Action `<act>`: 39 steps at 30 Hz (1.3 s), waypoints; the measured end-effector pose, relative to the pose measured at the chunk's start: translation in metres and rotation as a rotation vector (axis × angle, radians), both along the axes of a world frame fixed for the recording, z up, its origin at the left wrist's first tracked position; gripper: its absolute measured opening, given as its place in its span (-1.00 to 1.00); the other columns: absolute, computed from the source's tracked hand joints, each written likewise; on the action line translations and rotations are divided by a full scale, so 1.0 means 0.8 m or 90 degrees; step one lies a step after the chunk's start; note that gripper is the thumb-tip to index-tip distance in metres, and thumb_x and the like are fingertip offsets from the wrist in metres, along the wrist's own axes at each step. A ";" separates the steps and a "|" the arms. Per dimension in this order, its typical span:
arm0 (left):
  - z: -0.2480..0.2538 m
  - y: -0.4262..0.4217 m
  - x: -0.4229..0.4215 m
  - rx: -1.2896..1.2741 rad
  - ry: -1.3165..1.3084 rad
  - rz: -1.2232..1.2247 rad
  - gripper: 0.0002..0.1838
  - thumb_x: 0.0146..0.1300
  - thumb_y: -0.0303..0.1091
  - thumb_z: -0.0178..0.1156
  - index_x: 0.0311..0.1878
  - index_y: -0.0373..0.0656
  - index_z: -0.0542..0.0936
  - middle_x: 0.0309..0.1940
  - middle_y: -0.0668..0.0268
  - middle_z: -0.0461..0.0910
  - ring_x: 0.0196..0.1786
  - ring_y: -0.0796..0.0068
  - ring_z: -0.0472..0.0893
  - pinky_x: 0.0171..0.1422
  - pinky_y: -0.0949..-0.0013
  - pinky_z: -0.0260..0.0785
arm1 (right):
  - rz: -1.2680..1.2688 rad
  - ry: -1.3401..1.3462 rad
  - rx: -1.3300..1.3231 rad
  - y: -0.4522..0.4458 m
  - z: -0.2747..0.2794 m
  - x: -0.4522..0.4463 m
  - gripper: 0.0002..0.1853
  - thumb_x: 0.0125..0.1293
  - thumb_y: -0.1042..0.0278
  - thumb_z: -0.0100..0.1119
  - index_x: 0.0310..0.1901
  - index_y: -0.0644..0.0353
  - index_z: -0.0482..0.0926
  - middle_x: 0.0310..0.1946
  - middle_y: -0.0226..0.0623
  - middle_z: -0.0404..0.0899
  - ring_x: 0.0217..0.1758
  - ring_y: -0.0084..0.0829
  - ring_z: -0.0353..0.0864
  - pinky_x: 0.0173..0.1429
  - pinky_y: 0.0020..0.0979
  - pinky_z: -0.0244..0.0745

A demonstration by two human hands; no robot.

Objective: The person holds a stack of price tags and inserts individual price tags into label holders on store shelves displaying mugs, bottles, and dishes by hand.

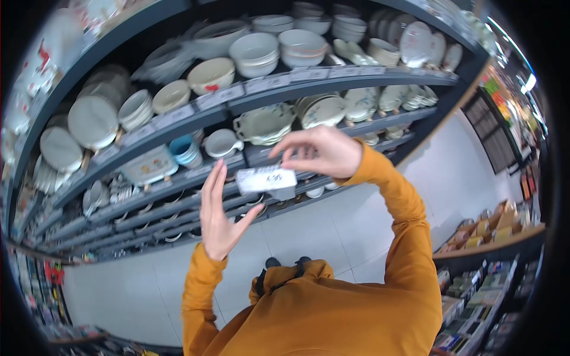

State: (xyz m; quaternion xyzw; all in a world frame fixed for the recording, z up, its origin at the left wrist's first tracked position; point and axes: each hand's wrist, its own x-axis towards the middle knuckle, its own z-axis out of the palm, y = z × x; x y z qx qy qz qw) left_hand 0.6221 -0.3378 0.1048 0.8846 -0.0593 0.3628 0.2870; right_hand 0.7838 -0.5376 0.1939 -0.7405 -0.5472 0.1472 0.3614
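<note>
Top (338, 320) was plain mustard-orange, six o'clock. Right sleeve (409, 237), long, bunched in deep folds, four o'clock; left sleeve (199, 291), wrinkled, seven o'clock. Both reached wrists. Left hand (217, 219) and right hand (323, 151) were bare. Lower folds (314, 270) showed dark strips (260, 283). Shoe tips (272, 261) looked dark, rounded, six o'clock.

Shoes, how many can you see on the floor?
2: the left shoe and the right shoe, side by side on the floor, their toes peeking past the orange clothes.
</note>
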 end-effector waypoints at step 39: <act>0.118 -0.325 0.450 0.433 -0.194 -0.118 -0.51 0.10 -0.05 0.34 0.05 -0.10 0.57 -0.26 0.32 0.58 -0.26 0.34 0.56 -0.15 0.35 0.41 | -0.219 -0.037 0.198 -0.388 0.012 0.358 -0.78 0.31 0.36 0.19 -0.06 0.24 0.61 -0.42 -0.44 0.61 -0.48 -0.70 0.51 -0.40 -0.61 0.44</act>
